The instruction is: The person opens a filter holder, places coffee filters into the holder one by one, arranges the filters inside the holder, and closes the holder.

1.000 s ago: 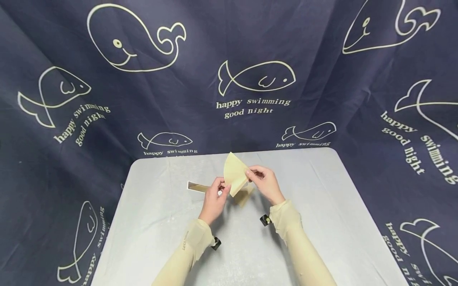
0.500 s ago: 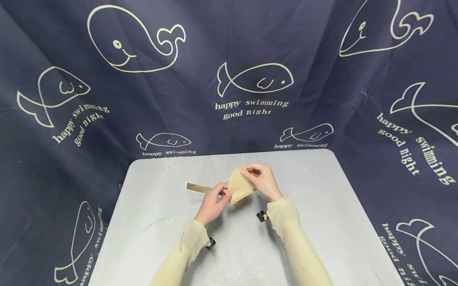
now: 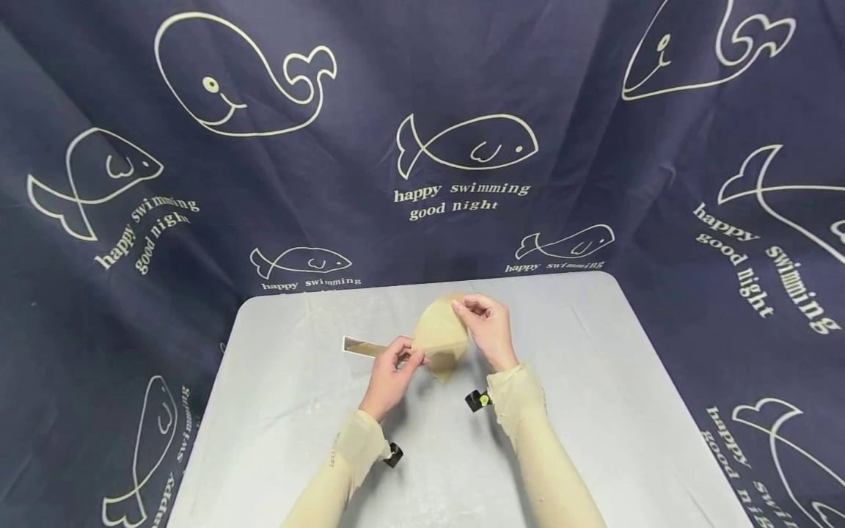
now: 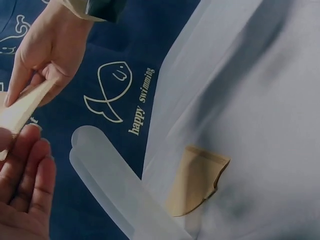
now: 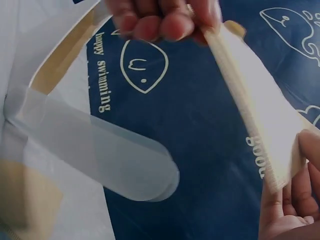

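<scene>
Both hands hold a tan cone coffee filter [image 3: 437,324] above the table's far half in the head view. My left hand [image 3: 391,378] pinches its lower left edge between thumb and fingers. Thumb and fingers of my right hand [image 3: 491,334] pinch its upper right. In the right wrist view the filter's crimped seam [image 5: 245,107] runs between the two hands. A second coffee filter [image 4: 197,182] lies flat on the table under the held one. Whether the held filter's mouth is spread apart cannot be seen clearly.
A white-rimmed narrow holder [image 3: 353,346] with brown inside stands left of my left hand. Beside it, a translucent round-ended plastic piece [image 5: 110,150] shows in both wrist views. A grey-white cloth covers the table [image 3: 277,411]; dark blue printed curtains [image 3: 370,220] surround it.
The held filter has been turned and lowered, its pointed top swinging down to the right. My right hand has shifted slightly right, and more of the filter beneath shows than half a second ago.
</scene>
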Motion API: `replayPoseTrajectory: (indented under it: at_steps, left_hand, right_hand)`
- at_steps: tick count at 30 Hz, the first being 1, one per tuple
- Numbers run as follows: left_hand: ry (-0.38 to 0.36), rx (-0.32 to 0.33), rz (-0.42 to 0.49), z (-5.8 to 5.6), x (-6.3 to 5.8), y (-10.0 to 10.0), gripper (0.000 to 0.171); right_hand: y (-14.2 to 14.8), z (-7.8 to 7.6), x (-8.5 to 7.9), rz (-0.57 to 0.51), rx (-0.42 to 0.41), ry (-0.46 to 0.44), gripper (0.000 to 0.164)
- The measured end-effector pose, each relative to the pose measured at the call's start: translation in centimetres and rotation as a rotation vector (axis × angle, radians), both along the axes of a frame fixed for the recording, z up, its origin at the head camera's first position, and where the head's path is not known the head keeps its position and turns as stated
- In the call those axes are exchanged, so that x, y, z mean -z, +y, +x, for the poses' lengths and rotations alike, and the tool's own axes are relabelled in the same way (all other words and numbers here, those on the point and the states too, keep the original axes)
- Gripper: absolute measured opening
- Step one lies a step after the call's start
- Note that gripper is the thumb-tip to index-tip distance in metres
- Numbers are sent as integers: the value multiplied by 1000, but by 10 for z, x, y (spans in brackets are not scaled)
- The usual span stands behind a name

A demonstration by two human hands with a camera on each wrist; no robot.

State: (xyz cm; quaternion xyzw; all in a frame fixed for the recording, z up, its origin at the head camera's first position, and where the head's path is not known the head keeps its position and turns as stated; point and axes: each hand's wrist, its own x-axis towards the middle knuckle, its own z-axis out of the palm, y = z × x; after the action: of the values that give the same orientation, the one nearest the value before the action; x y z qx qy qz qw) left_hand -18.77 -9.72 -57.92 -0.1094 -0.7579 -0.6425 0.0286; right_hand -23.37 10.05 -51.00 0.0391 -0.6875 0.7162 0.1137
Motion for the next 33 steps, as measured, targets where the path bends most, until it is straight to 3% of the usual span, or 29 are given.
replayPoseTrajectory:
  at_steps: [8,15,20,24,30,33]
  left_hand:
    - [8,-30,-34,-1,-2,-3,7]
    - [-8,27,-79,-2,-3,-11,8]
    - [25,62,-131,-3,-5,-16,10]
    - [39,82,-125,-1,-4,-18,10]
    - [59,39,-91,1,-2,-17,10]
    - [82,7,-88,-1,-1,-15,14]
  right_hand:
    - [6,-15,26,3,-64,-18,18]
    - [17,-18,27,38,-176,38,24]
    - [23,-18,29,114,-229,5,26]
    - [25,-16,32,194,-224,-21,24]
    - [25,-13,31,91,-184,-3,23]
    - [24,-11,22,36,-168,31,23]
